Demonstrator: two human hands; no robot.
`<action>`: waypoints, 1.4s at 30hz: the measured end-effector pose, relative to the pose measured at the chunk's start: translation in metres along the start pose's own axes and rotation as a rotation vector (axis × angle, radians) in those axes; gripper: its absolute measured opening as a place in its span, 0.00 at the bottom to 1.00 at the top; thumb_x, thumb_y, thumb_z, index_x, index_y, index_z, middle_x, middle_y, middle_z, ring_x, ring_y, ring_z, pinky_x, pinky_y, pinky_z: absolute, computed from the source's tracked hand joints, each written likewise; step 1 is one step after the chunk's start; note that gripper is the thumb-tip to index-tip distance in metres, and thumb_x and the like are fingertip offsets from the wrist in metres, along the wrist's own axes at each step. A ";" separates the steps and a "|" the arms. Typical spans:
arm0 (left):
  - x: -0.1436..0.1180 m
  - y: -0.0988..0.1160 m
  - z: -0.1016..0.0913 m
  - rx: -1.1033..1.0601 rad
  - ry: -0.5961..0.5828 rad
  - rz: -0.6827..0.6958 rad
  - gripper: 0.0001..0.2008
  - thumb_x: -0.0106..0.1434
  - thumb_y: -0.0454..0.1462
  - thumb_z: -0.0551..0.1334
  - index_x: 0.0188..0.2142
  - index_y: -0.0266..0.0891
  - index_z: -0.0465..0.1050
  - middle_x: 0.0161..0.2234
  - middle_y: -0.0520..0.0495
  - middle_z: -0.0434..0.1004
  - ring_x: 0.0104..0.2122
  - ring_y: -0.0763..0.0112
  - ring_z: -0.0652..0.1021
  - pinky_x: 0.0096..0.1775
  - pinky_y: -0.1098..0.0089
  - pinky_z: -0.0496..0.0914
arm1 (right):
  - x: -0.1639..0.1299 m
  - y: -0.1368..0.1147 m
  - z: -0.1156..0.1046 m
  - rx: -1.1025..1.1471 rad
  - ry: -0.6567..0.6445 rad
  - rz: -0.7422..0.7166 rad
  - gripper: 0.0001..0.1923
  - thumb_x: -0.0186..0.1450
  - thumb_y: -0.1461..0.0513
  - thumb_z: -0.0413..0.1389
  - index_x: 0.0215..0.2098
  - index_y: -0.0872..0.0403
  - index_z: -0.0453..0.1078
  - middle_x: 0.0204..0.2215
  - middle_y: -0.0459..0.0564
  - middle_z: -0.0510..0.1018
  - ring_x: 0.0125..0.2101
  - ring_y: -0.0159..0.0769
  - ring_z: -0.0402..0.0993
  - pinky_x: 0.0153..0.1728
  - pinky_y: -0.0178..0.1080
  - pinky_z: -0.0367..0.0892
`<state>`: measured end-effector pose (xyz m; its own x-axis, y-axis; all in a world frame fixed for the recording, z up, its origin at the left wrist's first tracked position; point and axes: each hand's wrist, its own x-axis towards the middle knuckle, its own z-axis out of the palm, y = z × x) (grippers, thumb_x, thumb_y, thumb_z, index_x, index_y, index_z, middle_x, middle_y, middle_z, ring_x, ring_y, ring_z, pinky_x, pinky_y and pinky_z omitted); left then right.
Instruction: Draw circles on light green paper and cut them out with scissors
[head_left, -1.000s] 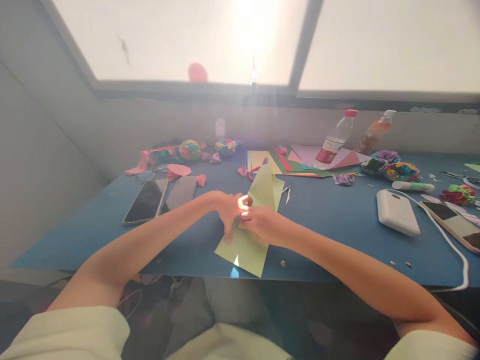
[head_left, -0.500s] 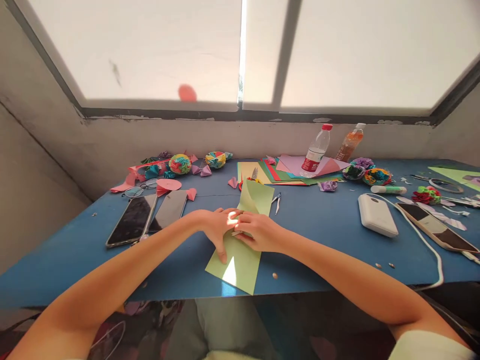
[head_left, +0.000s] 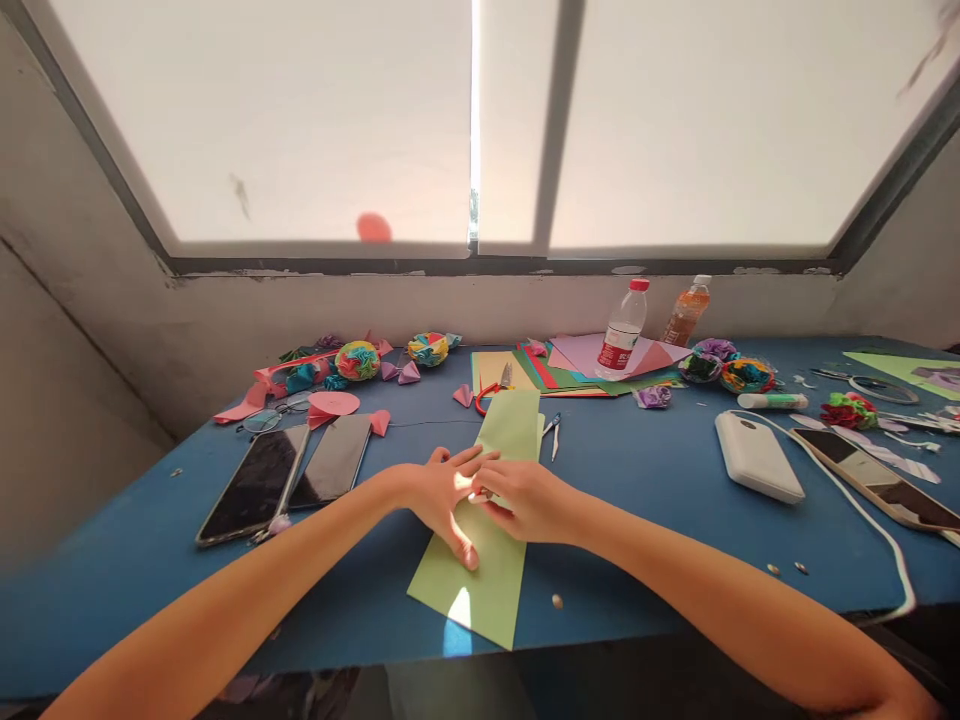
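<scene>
A light green sheet of paper, folded lengthwise, lies on the blue table close to its front edge. My left hand rests on it with fingers stretched out and thumb apart, holding it down. Beside those fingers, my right hand is closed, its fingertips curled together against the paper; what they pinch, if anything, is hidden. Just beyond the paper's far end lie red-handled scissors, partly covered. A pair of compasses lies to the paper's right.
Two phones and eyeglasses lie at left, near paper flower balls. Coloured sheets and two bottles are at the back. A white power bank with a cable and another phone lie at right.
The paper's far end, which was raised and curling, now lies flatter. My left fingers have spread more, and my right hand stays beside them. The view has tilted up slightly.
</scene>
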<state>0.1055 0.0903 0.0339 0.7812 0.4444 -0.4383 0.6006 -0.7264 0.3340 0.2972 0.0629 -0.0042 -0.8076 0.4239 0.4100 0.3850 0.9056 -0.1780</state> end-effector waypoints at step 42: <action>0.004 -0.006 -0.007 -0.005 -0.070 0.010 0.67 0.31 0.59 0.69 0.65 0.49 0.33 0.66 0.45 0.23 0.63 0.40 0.32 0.56 0.41 0.38 | 0.013 -0.027 0.008 0.177 -0.088 0.071 0.06 0.61 0.68 0.52 0.29 0.55 0.71 0.26 0.46 0.76 0.28 0.30 0.69 0.29 0.31 0.60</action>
<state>0.1059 0.1002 0.0358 0.7734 0.3991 -0.4926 0.5939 -0.7279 0.3427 0.2728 0.0441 -0.0008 -0.8200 0.4796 0.3124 0.3643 0.8583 -0.3614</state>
